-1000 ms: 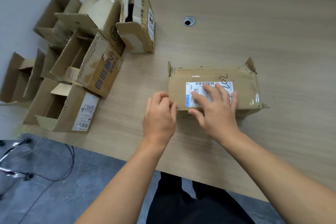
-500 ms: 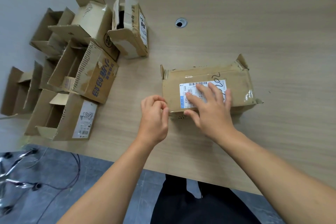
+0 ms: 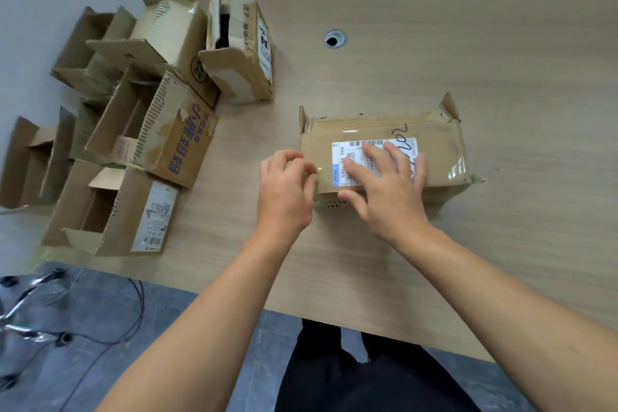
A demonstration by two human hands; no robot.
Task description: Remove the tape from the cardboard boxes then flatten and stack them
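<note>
A closed cardboard box (image 3: 441, 147) wrapped in clear tape (image 3: 458, 170) lies flat in the middle of the wooden table (image 3: 501, 43). It carries a white shipping label (image 3: 339, 157) on top. My right hand (image 3: 388, 187) presses flat on the label with straight, spread fingers, the thumb against the near side. My left hand (image 3: 286, 187) sits at the box's left end, its fingers curled and pinching at the tape edge there. The fingertips hide the exact spot.
Several opened cardboard boxes crowd the table's left side, among them one with blue print (image 3: 180, 144), one with a label (image 3: 140, 214) and one upright (image 3: 240, 53). A round cable hole (image 3: 334, 38) lies behind. Cables (image 3: 100, 328) trail on the floor below the near edge.
Both hands stay on the box. The left hand's curled fingers have worked slightly closer onto the box's left end; the right hand keeps pressing the label.
</note>
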